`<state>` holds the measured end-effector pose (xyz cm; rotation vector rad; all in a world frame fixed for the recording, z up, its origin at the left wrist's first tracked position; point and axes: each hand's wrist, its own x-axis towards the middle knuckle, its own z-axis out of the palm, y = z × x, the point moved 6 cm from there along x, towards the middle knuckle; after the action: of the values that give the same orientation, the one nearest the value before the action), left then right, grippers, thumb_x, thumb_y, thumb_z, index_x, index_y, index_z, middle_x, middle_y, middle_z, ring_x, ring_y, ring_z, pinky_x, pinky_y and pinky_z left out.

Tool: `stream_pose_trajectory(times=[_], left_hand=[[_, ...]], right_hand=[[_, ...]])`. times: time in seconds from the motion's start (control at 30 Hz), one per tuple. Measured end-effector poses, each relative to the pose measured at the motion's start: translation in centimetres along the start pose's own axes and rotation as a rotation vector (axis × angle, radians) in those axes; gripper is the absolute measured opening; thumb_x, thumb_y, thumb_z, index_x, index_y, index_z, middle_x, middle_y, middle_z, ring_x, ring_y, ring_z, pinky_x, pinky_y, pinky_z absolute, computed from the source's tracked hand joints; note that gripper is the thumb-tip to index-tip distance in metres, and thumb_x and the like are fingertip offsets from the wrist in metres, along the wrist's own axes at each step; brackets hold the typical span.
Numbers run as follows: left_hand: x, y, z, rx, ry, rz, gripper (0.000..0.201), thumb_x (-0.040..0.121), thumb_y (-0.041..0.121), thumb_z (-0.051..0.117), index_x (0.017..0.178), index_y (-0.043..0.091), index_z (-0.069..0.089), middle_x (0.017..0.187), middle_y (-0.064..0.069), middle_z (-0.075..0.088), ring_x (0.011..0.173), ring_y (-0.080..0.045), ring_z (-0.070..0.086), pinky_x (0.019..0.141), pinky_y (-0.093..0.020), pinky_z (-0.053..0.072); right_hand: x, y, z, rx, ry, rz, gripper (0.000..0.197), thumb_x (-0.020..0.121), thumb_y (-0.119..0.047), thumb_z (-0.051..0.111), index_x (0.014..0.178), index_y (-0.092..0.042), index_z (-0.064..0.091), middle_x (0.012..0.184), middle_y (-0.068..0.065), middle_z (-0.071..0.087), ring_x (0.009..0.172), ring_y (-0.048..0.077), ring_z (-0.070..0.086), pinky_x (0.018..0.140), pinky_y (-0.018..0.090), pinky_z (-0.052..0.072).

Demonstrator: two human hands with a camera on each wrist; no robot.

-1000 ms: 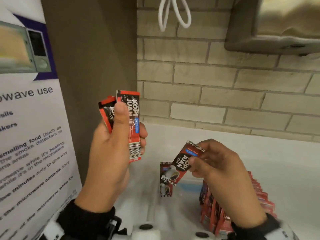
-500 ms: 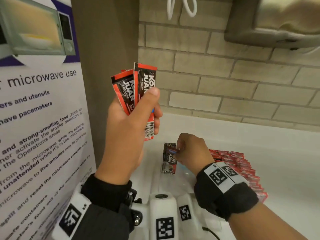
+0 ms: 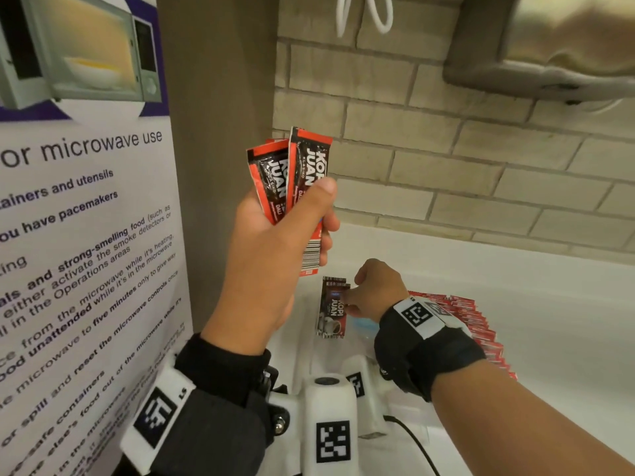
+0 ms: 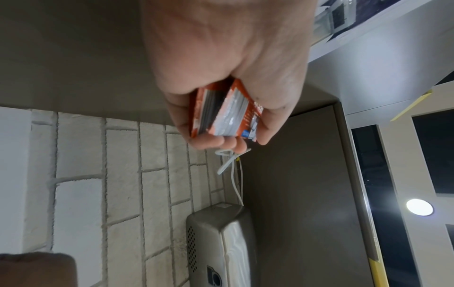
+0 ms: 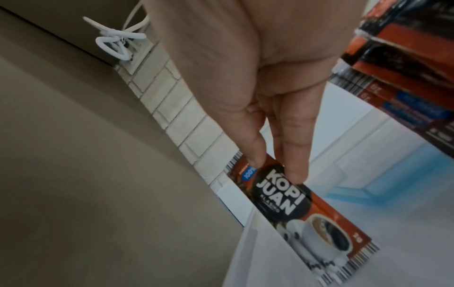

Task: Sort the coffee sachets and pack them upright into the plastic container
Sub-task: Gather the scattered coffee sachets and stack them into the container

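Observation:
My left hand (image 3: pixel 324 211) is raised in front of the brown panel. It grips a bundle of red-and-black Kopi Juan sachets (image 3: pixel 295 173), thumb across the front one. The left wrist view shows the left hand (image 4: pixel 228 134) curled around the sachets' edges (image 4: pixel 221 114). Lower down, my right hand (image 3: pixel 348 300) reaches into the clear plastic container (image 3: pixel 302 341). Two straight fingertips (image 5: pixel 294 169) press on the face of a brown sachet (image 5: pixel 290 205) standing upright against the container's left wall (image 5: pixel 253 242). A second sachet (image 3: pixel 334 280) stands just behind it. The right thumb is hidden.
A row of red sachets (image 3: pixel 474 324) stands on edge just right of my right wrist, seen close in the right wrist view (image 5: pixel 398 64). A microwave-use poster (image 3: pixel 86 235) fills the left. Behind are a brick wall (image 3: pixel 446 166), a metal dispenser (image 3: pixel 549 46) and a white counter (image 3: pixel 549 304).
My right hand has carried the brown sachet down from a tilted hold in the air to upright against the container's left wall. The left hand stays raised with its bundle.

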<state>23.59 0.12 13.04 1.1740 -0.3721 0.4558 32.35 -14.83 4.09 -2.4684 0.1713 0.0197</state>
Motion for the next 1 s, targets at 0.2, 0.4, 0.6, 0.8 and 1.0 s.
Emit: stream_pose_trajectory(times=[0.2, 0.4, 0.6, 0.8, 1.0], left_hand=[[0.1, -0.3, -0.1, 0.028, -0.003, -0.013, 0.007, 0.084, 0.025, 0.063, 0.084, 0.021, 0.058, 0.063, 0.002, 0.060, 0.053, -0.012, 0.054, 0.048, -0.024, 0.045], [0.5, -1.6, -0.9, 0.090, 0.026, -0.055, 0.016, 0.079, 0.030, 0.066, 0.089, 0.018, 0.060, 0.065, 0.002, 0.063, 0.056, -0.010, 0.056, 0.049, -0.022, 0.046], [-1.7, -7.2, -4.1, 0.209, 0.165, -0.331, 0.017, 0.079, 0.018, 0.071, 0.091, 0.012, 0.062, 0.067, 0.000, 0.062, 0.057, -0.009, 0.057, 0.052, -0.023, 0.046], [-6.5, -11.9, -6.7, 0.287, 0.243, -0.527, 0.015, 0.082, 0.013, 0.072, 0.084, 0.018, 0.058, 0.067, -0.004, 0.055, 0.062, -0.017, 0.051, 0.058, -0.029, 0.041], [-8.7, -13.9, -6.9, 0.222, 0.279, -0.692, 0.009, 0.085, 0.018, 0.070, 0.089, 0.022, 0.063, 0.065, 0.002, 0.058, 0.060, -0.014, 0.052, 0.056, -0.026, 0.038]], right_hand=[[0.0, 0.0, 0.0, -0.027, -0.014, -0.003, 0.017, 0.083, -0.007, 0.062, 0.081, -0.010, 0.046, 0.088, 0.007, 0.058, 0.079, 0.020, 0.059, 0.060, 0.022, 0.045], [-0.3, -0.3, -0.7, -0.061, -0.025, -0.039, 0.007, 0.087, -0.003, 0.055, 0.088, -0.006, 0.049, 0.088, 0.009, 0.059, 0.083, 0.023, 0.064, 0.066, 0.028, 0.052], [-2.8, -0.8, -4.2, 0.220, -0.012, -0.096, 0.009, 0.084, -0.001, 0.054, 0.089, -0.008, 0.054, 0.105, 0.017, 0.063, 0.086, 0.032, 0.067, 0.080, 0.043, 0.056], [-8.1, 5.5, -14.5, 0.594, 0.373, -0.187, 0.018, 0.088, -0.001, 0.053, 0.082, -0.017, 0.060, 0.092, 0.000, 0.065, 0.093, 0.028, 0.062, 0.074, 0.037, 0.050], [-10.2, 18.3, -10.9, 1.012, 0.260, 0.233, 0.031, 0.097, -0.024, 0.044, 0.123, -0.011, 0.052, 0.135, 0.005, 0.052, 0.128, 0.024, 0.046, 0.103, 0.038, 0.035]])
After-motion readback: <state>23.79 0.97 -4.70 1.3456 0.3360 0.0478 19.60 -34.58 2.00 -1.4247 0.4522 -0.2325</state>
